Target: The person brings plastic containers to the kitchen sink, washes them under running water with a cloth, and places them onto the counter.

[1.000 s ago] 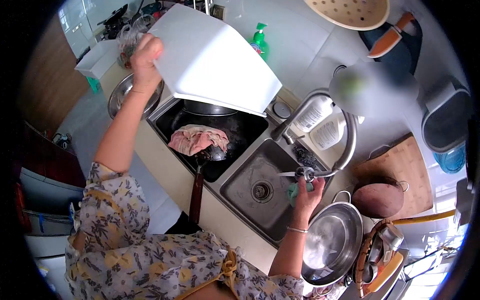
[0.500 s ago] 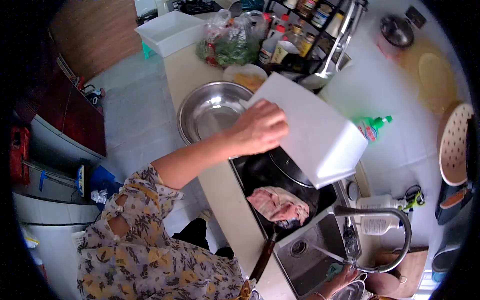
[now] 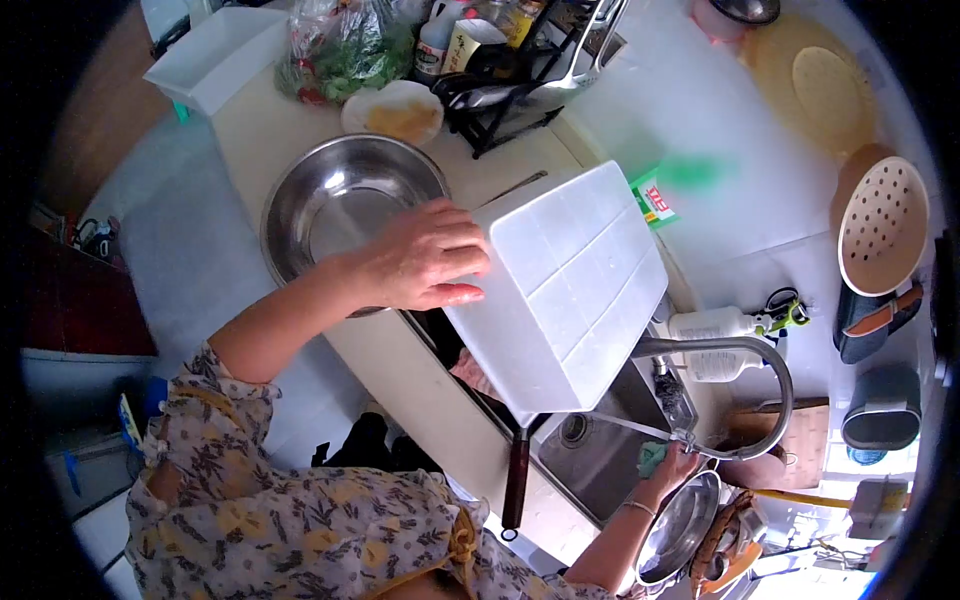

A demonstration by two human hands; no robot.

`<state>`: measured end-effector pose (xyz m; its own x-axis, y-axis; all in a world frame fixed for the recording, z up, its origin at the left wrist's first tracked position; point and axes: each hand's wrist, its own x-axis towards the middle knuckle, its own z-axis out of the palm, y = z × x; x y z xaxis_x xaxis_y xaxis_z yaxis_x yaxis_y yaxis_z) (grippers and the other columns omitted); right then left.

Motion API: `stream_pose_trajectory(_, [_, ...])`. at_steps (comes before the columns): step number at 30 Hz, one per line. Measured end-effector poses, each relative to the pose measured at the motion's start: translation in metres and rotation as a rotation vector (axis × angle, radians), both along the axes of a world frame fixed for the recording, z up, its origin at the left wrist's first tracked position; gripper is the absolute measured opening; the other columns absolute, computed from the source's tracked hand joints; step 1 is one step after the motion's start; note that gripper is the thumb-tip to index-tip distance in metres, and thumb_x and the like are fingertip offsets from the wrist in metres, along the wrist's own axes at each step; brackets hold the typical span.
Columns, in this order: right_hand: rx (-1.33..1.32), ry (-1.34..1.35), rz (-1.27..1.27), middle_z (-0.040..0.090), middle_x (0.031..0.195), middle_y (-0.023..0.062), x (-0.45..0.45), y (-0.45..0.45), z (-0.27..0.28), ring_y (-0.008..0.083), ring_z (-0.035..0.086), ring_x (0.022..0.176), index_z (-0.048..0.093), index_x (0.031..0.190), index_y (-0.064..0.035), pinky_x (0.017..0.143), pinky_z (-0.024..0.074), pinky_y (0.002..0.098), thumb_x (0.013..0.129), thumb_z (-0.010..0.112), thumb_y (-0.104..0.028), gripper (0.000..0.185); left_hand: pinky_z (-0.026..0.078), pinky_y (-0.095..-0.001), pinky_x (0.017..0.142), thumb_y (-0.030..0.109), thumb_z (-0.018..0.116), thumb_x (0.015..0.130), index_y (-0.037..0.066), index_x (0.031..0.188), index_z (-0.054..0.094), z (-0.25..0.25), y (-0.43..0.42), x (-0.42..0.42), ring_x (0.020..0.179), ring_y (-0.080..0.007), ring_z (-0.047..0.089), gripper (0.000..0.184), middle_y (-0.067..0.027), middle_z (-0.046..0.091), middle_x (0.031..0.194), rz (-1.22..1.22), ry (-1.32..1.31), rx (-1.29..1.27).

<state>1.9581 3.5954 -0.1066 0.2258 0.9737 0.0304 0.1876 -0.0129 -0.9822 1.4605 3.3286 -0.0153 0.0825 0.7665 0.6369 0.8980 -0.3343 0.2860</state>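
Note:
My left hand [image 3: 435, 258] grips the edge of a white plastic bin [image 3: 590, 275], which is tilted over the sink with its ribbed underside facing me. My right hand [image 3: 672, 470] is at the end of the curved faucet [image 3: 765, 350], with a green cloth [image 3: 652, 457] at its fingers; exactly how it grips is partly hidden. A thin stream of water runs from the faucet end across the metal sink [image 3: 600, 470]. Behind the bin, part of a piece of raw meat [image 3: 472, 372] shows in the dark pan, whose wooden handle [image 3: 517, 480] points toward me.
A steel basin [image 3: 290, 215] stands beside my left forearm. Beyond it are a white plate [image 3: 365, 100] with yellowish food, bagged greens [image 3: 360, 60] and another white bin [image 3: 215, 60]. A black rack [image 3: 500, 125], a white bottle [image 3: 705, 323] and a metal pot [image 3: 655, 545] edge the work area.
The white bin has tipped so its underside faces me, and moved lower toward the sink and faucet, covering most of the meat. My right hand stays by the faucet. The view has shifted.

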Motion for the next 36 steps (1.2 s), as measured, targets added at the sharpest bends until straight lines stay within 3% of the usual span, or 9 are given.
stream_pose_trajectory(7, [0.095,0.161,0.034,0.054,0.114,0.0131,-0.013,-0.015,-0.008,0.023,0.057,0.096,0.027,0.143,-0.0118,0.073,0.0526,0.0341,0.084,0.065,-0.007,0.071,0.04,-0.035,0.066,0.013,0.076,0.072,0.01,0.077,0.059,0.0,0.016,0.035,0.074,-0.0205,0.057,0.019,-0.0008,0.057,0.078,0.21,0.059,0.085])
stream_pose_trajectory(12, [-0.258,0.442,-0.046,0.062,0.108,0.0115,0.004,-0.01,-0.063,0.022,0.061,0.094,0.053,0.124,-0.0002,0.081,0.0513,0.0402,0.091,0.06,-0.02,0.039,0.045,-0.0375,0.072,0.012,0.072,0.077,0.007,0.085,0.061,-0.002,0.007,0.036,0.076,-0.0217,0.06,0.015,-0.0054,0.061,0.081,0.43,-0.033,0.156])
stream_pose_trajectory(15, [-0.698,0.647,0.162,0.064,0.111,0.0123,0.014,-0.019,-0.08,0.0264,0.061,0.103,0.059,0.112,-0.0028,0.085,0.0521,0.0414,0.094,0.049,-0.031,0.035,0.049,-0.036,0.074,0.019,0.07,0.083,0.004,0.1,0.058,0.012,-0.02,-0.014,0.082,-0.0198,0.061,0.026,-0.0085,0.062,0.084,0.795,-0.521,0.227])
stream_pose_trajectory(19, [-0.417,0.443,0.328,0.066,0.101,0.0086,0.028,-0.037,-0.111,0.02,0.064,0.089,0.059,0.113,-0.0019,0.073,0.053,0.0315,0.087,0.052,-0.016,0.03,0.05,-0.0343,0.072,0.041,0.067,0.084,0.004,0.112,0.054,-0.01,-0.085,-0.171,0.084,-0.0186,0.06,0.048,-0.0085,0.06,0.093,1.21,-1.031,0.422])
stream_pose_trajectory(20, [0.004,-0.081,0.473,0.065,0.105,0.0116,0.022,-0.059,-0.107,0.0208,0.064,0.093,0.057,0.114,0.0002,0.079,0.0534,0.0334,0.08,0.058,-0.015,0.038,0.05,-0.0349,0.074,0.046,0.066,0.083,0.004,0.114,0.053,-0.008,-0.102,-0.199,0.085,-0.0199,0.059,0.054,-0.0086,0.06,0.097,1.271,-1.28,0.474])
stream_pose_trajectory(22, [-0.269,0.299,0.277,0.065,0.097,0.0164,-0.007,-0.08,-0.066,0.0233,0.062,0.083,0.061,0.106,0.0089,0.07,0.0541,0.031,0.066,0.066,-0.006,0.043,0.049,-0.0358,0.079,0.048,0.065,0.083,0.003,0.126,0.047,-0.011,-0.135,-0.251,0.087,-0.0229,0.058,0.065,-0.0091,0.058,0.1,1.337,-1.54,0.541])
stream_pose_trajectory(26, [-0.156,0.125,0.336,0.065,0.108,0.0111,-0.03,-0.11,-0.066,0.0222,0.063,0.096,0.06,0.113,-0.0011,0.084,0.0533,0.0388,0.086,0.055,-0.011,0.029,0.047,-0.0352,0.083,0.046,0.064,0.084,0.003,0.128,0.046,-0.115,-0.183,-0.345,0.092,-0.0229,0.056,0.064,-0.0093,0.056,0.106,1.229,-1.677,0.41])
stream_pose_trajectory(28, [-0.478,0.713,-0.112,0.065,0.106,0.0123,-0.03,-0.108,-0.068,0.0256,0.064,0.098,0.058,0.116,-0.0009,0.083,0.0536,0.0382,0.09,0.058,-0.02,0.032,0.045,-0.0349,0.085,0.045,0.063,0.085,0.002,0.129,0.045,-0.183,-0.206,-0.375,0.095,-0.0229,0.055,0.064,-0.0095,0.055,0.109,1.16,-1.739,0.303])
stream_pose_trajectory(36, [-0.574,0.786,-0.256,0.066,0.081,0.004,-0.054,-0.124,-0.045,0.0225,0.066,0.074,0.062,0.09,-0.0111,0.06,0.0532,0.0362,0.09,0.059,-0.021,0.01,0.04,-0.0338,0.094,0.04,0.06,0.088,0.001,0.133,0.042,-0.28,-0.287,-0.4,0.106,-0.0229,0.051,0.062,-0.01,0.051,0.12,1.35,-1.674,0.11])
